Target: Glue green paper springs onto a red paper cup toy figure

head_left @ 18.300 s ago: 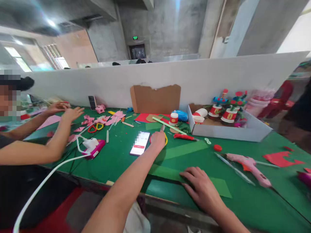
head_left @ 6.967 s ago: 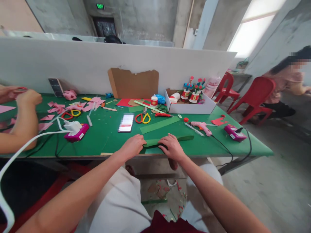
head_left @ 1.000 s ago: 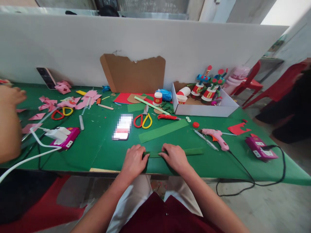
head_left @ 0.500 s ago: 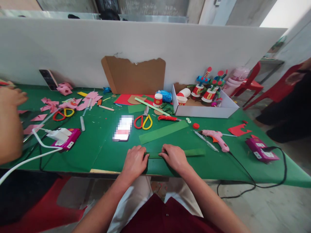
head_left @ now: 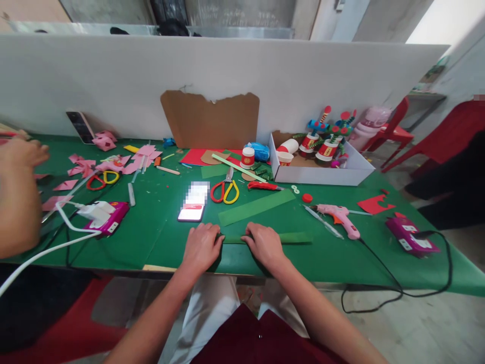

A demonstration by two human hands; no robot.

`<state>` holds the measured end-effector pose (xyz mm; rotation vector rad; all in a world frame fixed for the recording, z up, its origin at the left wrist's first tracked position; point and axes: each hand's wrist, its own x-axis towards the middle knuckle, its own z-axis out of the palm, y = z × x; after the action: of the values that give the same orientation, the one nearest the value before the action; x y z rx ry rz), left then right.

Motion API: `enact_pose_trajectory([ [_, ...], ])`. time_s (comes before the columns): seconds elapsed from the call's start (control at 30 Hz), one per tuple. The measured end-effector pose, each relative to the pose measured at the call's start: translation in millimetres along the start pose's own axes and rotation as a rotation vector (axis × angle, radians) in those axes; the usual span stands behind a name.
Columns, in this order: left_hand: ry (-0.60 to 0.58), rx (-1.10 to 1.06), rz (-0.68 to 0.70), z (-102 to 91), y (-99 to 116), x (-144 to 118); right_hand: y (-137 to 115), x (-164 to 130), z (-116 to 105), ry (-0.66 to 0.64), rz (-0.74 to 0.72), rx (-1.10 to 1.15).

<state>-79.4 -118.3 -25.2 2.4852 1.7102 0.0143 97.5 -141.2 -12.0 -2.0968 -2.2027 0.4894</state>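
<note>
A narrow green paper strip (head_left: 297,238) lies across the table in front of me, and both hands grip it. My left hand (head_left: 203,245) is closed at its left end, thumb toward the middle. Farther right, my right hand (head_left: 264,244) pinches the strip between thumb and curled fingers, with the strip's tail reaching out beyond it. A wider green paper strip (head_left: 257,207) rests just beyond my hands. Past it are scissors (head_left: 225,191) with red and yellow handles and a red utility knife (head_left: 265,186). A lit phone (head_left: 194,202) lies beyond my left hand.
At right are a pink glue gun (head_left: 340,218) and a purple power strip (head_left: 412,236) with a trailing cord. A white box (head_left: 322,175) holds decorated paper cups. On the left, another person's arm (head_left: 18,197) is near pink paper pieces (head_left: 81,167) and a second power strip (head_left: 109,218).
Both hands and the narrow strip have shifted slightly left in view. My hands still grip the strip. The view itself has moved a little.
</note>
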Motion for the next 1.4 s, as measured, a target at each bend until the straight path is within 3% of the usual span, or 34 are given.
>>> enact_pose_trajectory([
  [0.37, 0.04, -0.15, 0.061, 1.9, 13, 5, 3, -1, -6, 0.003, 0.005, -0.007],
  [0.63, 0.012, -0.141, 0.071, 1.1, 12, 6, 48, -16, -17, -0.01, 0.062, 0.064],
  [0.77, -0.01, -0.132, 0.063, -1.0, 12, 8, 59, -18, -17, 0.019, 0.063, 0.101],
  [1.4, -0.078, -0.064, 0.029, -3.1, 16, 12, 55, -13, -20, -0.013, 0.094, 0.04],
])
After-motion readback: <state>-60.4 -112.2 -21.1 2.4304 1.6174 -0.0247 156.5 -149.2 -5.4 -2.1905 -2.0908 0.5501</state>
